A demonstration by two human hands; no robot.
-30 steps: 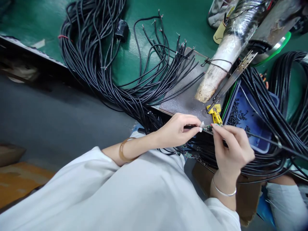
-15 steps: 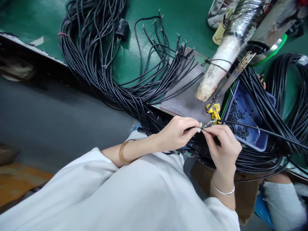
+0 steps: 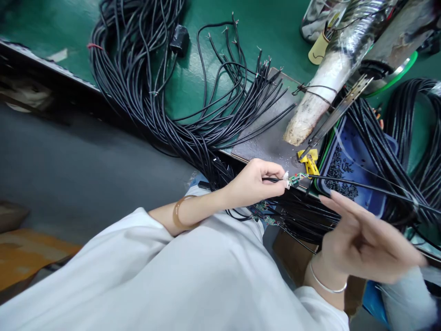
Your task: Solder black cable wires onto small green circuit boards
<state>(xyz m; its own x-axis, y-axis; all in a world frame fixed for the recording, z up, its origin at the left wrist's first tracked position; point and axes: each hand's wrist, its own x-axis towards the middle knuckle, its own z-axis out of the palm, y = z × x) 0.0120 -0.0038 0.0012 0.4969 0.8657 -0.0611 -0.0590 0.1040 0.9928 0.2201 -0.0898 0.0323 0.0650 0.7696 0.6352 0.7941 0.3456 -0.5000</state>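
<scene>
My left hand (image 3: 257, 184) pinches a black cable with a white connector (image 3: 286, 179) at its end. Beside its fingertips hangs a small green circuit board (image 3: 295, 179), with thin coloured wires running to another black cable (image 3: 358, 183) that stretches off to the right. Fingers spread and slightly blurred, my right hand (image 3: 365, 239) is off to the lower right and holds nothing. Just beyond the board lies a yellow clip-like piece (image 3: 310, 162) on the grey mat (image 3: 272, 133).
Bundled black cables (image 3: 138, 82) cover the left of the green table (image 3: 193, 14). A foil-wrapped tube (image 3: 320, 87) slants over the mat. At the right is a blue tray (image 3: 372, 197) of small black pieces, with cable coils (image 3: 396, 105) near it. A person's sleeve (image 3: 408, 294) shows lower right.
My right hand has let go near the connector and moved right and down, its fingers opening. The circuit board is now uncovered. My left hand keeps its pinch in nearly the same place.
</scene>
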